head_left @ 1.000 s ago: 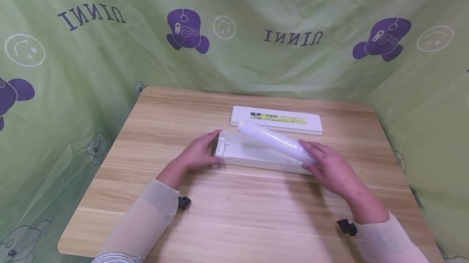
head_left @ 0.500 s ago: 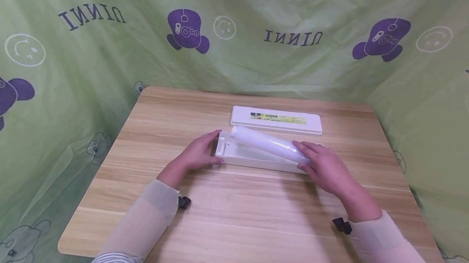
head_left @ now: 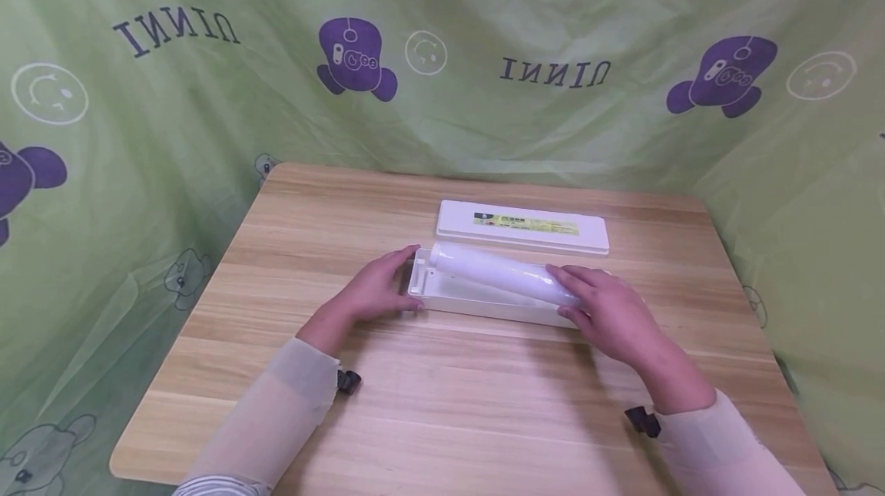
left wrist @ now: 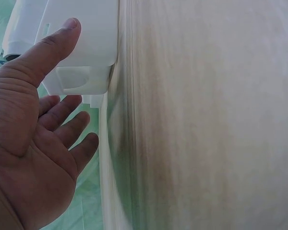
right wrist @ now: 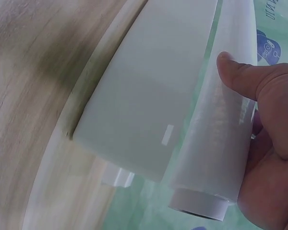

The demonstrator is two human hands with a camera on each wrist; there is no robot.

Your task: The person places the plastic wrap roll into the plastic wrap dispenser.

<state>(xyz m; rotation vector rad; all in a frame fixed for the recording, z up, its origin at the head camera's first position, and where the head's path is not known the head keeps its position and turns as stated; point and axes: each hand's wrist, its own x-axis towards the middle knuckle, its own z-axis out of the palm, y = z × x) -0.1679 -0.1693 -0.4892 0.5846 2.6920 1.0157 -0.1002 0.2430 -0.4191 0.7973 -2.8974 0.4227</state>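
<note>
My right hand [head_left: 611, 315] grips a roll of cling film [head_left: 498, 272] near its right end. The right wrist view shows the thumb along one side of the roll [right wrist: 218, 124] and the fingers behind it, with the core's end jutting out. The roll lies slantwise over an uncovered long white box [head_left: 477, 304], its left end at the box's left end and its right end raised above the rim. Round the box's left end is my left hand [head_left: 373, 285]. In the left wrist view its thumb lies on the box's front wall [left wrist: 93, 43], with the fingers at the end.
Behind the box lies its white lid [head_left: 522, 227] with a green and yellow label. Everything rests on a wood-grain table [head_left: 442, 404]. Green printed cloth [head_left: 456, 127] hangs close round the back and sides.
My right hand has moved left and slightly forward with the roll. The roll's left end has come down and left over the box's left end. My left hand and the box stay put.
</note>
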